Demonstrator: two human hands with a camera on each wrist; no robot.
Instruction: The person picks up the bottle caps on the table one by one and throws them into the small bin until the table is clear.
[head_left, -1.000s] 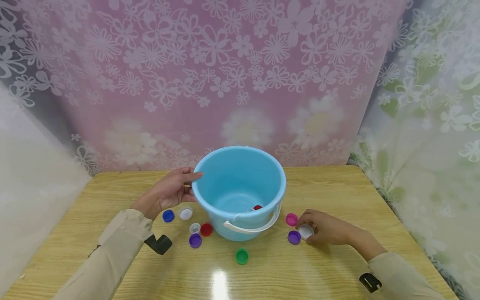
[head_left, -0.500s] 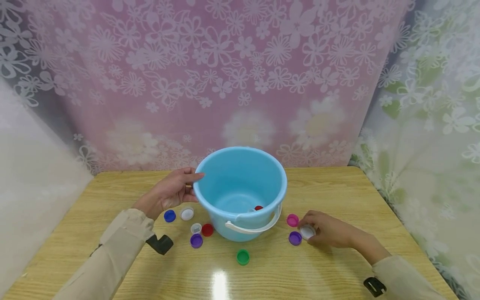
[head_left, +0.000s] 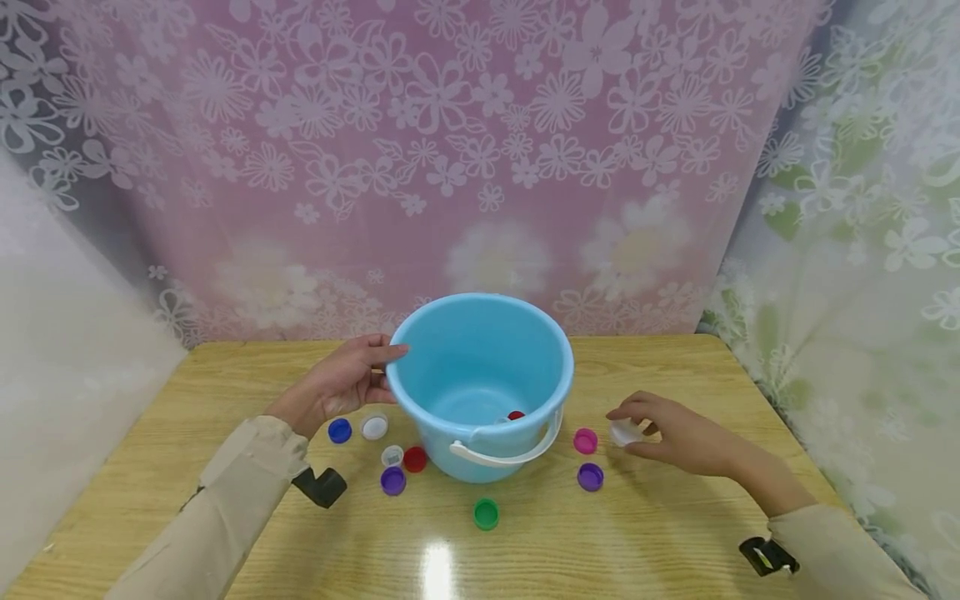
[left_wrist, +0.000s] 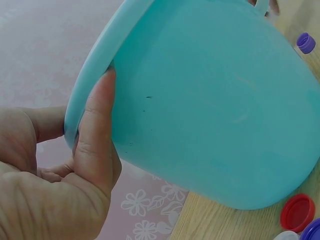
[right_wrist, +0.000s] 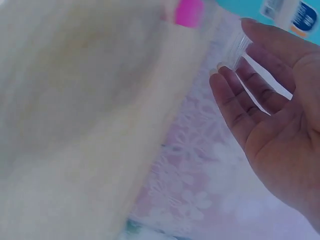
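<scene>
A light blue bucket (head_left: 480, 358) stands tilted toward the viewer on the table, with a red cap (head_left: 516, 415) inside and its white handle (head_left: 510, 458) hanging at the front. My left hand (head_left: 347, 379) grips the bucket's rim on the left side; in the left wrist view its fingers (left_wrist: 97, 120) press against the outer wall below the rim. Right of the bucket, my right hand (head_left: 675, 433) pinches a whitish bottle cap (head_left: 626, 432) between thumb and fingertips. In the right wrist view that cap (right_wrist: 236, 52) looks translucent with a ridged side.
Near the right hand lie a pink cap (head_left: 585, 441) and a purple cap (head_left: 590, 477). A green cap (head_left: 486, 514) sits in front of the bucket. At its left are a blue cap (head_left: 340, 431), a red cap (head_left: 415, 459), another purple cap (head_left: 392, 481) and whitish caps (head_left: 374, 427).
My right hand has lifted the whitish cap from beside the purple one and moved it up and slightly right. The left hand and bucket have stayed in place.
</scene>
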